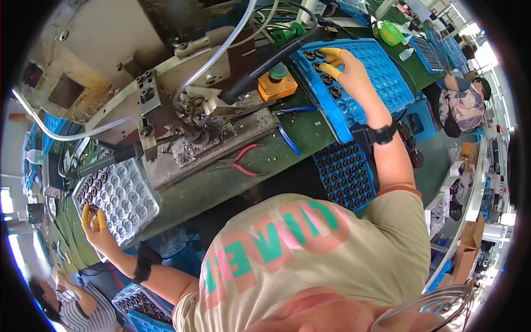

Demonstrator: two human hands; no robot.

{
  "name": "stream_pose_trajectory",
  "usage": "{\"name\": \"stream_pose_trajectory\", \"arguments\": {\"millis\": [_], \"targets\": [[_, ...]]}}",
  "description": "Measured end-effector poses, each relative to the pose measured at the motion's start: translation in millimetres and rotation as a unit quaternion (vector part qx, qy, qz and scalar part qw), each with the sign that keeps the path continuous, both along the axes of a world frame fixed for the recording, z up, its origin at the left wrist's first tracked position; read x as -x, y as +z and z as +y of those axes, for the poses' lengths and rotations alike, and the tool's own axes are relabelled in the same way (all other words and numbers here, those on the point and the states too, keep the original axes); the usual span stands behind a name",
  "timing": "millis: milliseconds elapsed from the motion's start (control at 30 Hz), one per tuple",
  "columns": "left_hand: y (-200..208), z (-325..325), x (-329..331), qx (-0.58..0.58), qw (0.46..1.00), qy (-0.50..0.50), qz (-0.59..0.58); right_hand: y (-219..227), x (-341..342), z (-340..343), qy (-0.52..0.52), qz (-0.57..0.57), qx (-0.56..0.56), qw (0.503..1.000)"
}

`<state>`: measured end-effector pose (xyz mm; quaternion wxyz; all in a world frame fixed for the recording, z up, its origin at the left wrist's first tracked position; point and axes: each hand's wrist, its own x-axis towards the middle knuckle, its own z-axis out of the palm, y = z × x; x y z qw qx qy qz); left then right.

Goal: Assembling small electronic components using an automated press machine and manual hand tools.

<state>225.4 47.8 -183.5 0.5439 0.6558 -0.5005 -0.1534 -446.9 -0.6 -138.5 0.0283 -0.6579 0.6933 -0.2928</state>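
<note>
At the left, my left hand [98,232], with yellow covers on its fingertips, is over the near-left edge of a clear plastic tray [130,193]. Its fingers are curled about a small dark round part [93,209] by the tray's filled cups. Far off to the right, my right hand [353,76], also in yellow finger covers, reaches over a blue moulded tray [381,72]. Thumb and fingers there are apart, close to a few dark round parts [327,79] along the tray's left side. I cannot see anything held between them.
Between my hands stands a metal press [193,119] strewn with shavings. Red-handled pliers [243,160], blue-handled pliers [289,138] and an orange box with a green button [276,83] are near it. A filled blue tray [345,174] sits below the table edge. Other people are nearby.
</note>
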Motion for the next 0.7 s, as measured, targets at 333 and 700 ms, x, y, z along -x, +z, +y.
{"name": "stream_pose_trajectory", "arguments": {"millis": [333, 700], "targets": [[12, 13, 99, 0.059, 0.99, -0.127, 0.024, 8, -89, 61, 0.331, -0.464, 0.059, 0.82], [30, 34, 163, 0.037, 0.983, -0.172, -0.048, 1, -145, 90, 0.349, -0.589, 0.035, 0.728]]}}
